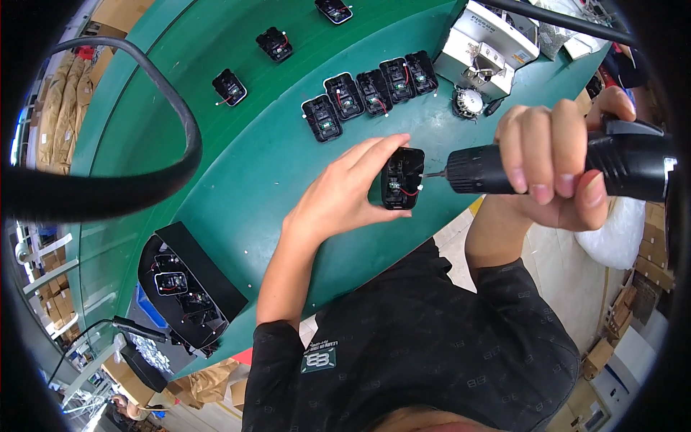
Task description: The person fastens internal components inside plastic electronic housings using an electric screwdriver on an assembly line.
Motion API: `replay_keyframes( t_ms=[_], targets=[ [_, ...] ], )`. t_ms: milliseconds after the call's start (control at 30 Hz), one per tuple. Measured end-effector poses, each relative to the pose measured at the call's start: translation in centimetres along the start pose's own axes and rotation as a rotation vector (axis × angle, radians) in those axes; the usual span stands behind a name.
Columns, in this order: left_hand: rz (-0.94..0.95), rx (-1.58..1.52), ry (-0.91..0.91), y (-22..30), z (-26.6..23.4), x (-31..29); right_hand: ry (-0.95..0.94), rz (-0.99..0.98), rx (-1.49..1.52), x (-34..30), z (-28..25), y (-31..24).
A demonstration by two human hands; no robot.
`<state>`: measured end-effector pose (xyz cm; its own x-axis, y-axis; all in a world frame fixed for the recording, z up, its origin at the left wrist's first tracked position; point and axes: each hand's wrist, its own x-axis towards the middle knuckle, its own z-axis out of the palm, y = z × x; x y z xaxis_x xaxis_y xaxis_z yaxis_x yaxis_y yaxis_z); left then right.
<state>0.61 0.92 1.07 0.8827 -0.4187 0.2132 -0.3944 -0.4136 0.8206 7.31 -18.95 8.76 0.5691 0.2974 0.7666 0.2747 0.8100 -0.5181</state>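
Observation:
My left hand (pixel 345 186) grips a black plastic housing (pixel 400 189) by its edges, fingers along the top end and thumb at the bottom. Inside the housing a small circuit board and a red wire with a white connector show. My right hand (pixel 554 162) is wrapped round a black electric screwdriver (pixel 475 170), held level. Its thin bit points left, its tip close to the right edge of the housing; whether they touch I cannot tell. Beyond my hands, several similar open housings (pixel 374 92) stand in a row on the green table (pixel 266 194).
More housings (pixel 274 45) are spaced along the green strip at the far side. A black bin (pixel 205 277) with housings stands at the left. At the back right are a metal fixture (pixel 488 65), a round silver device (pixel 468 103) and a white box (pixel 497 32). A thick cable (pixel 183 122) arches at left.

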Motion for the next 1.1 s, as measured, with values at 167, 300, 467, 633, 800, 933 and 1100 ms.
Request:
replay_keyframes(
  t_ms=[167, 300, 467, 633, 800, 933, 1100],
  targets=[
    [0.043, -0.032, 0.045, 0.1, -0.1, -0.1, 0.082, 0.034, -0.092, -1.6, 1.6, 2.1],
    [0.044, -0.025, 0.051, 0.2, -0.2, 0.0, 0.148, 0.086, -0.124, -2.1, 2.2, 2.8],
    [0.034, -0.007, 0.06, 0.1, -0.2, -0.1, 0.15, 0.103, -0.183, -1.9, 2.4, 3.0],
    [0.036, -0.018, 0.06, 0.2, -0.3, -0.2, 0.151, 0.105, -0.201, -1.9, 2.6, 3.2],
    [0.025, -0.018, 0.049, 0.3, -0.3, -0.3, 0.152, 0.121, -0.202, -2.2, 2.7, 3.6],
    [0.041, 0.005, 0.062, 0.1, -0.1, -0.4, 0.144, 0.127, -0.19, -2.4, 2.6, 3.8],
    [0.047, 0.069, 0.138, 0.2, 0.0, -0.3, 0.141, 0.195, -0.177, -2.3, 2.9, 3.9]
  ],
)
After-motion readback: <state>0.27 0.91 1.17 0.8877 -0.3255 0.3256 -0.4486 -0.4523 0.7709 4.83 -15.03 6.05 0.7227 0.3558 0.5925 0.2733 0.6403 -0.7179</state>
